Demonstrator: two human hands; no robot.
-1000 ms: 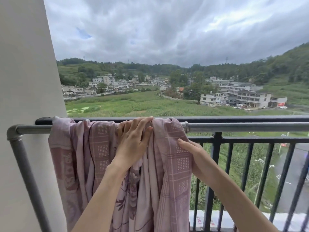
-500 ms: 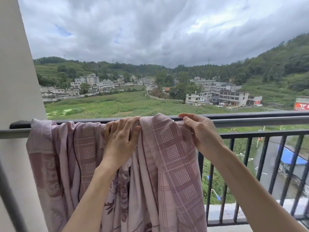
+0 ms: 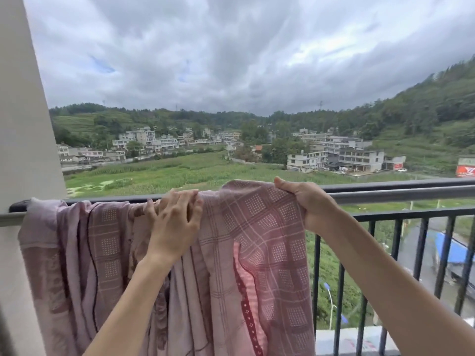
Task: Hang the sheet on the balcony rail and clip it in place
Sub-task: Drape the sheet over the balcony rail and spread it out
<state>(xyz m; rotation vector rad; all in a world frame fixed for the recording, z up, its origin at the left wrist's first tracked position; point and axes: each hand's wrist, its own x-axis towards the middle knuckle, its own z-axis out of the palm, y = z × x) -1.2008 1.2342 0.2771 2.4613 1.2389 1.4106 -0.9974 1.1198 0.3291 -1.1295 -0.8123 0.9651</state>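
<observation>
The sheet [image 3: 259, 253] runs off the bottom edge and covers the rail [image 3: 398, 194] beneath it, the right hand's [image 3: 312, 204] fingers [image 3: 282, 182] curl out of sight behind the cloth, and both forearms are cut off below.

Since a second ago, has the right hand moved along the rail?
Yes. The right hand has risen from beside the hanging sheet to its top edge, gripping it over the grey rail.

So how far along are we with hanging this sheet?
Done: the pink checked cotton sheet is draped over the grey metal balcony rail, bunched toward the white wall. In hand: the left hand presses it at the rail while the right hand grips its top edge. Left: spreading it out and clipping; no clips are visible.
</observation>
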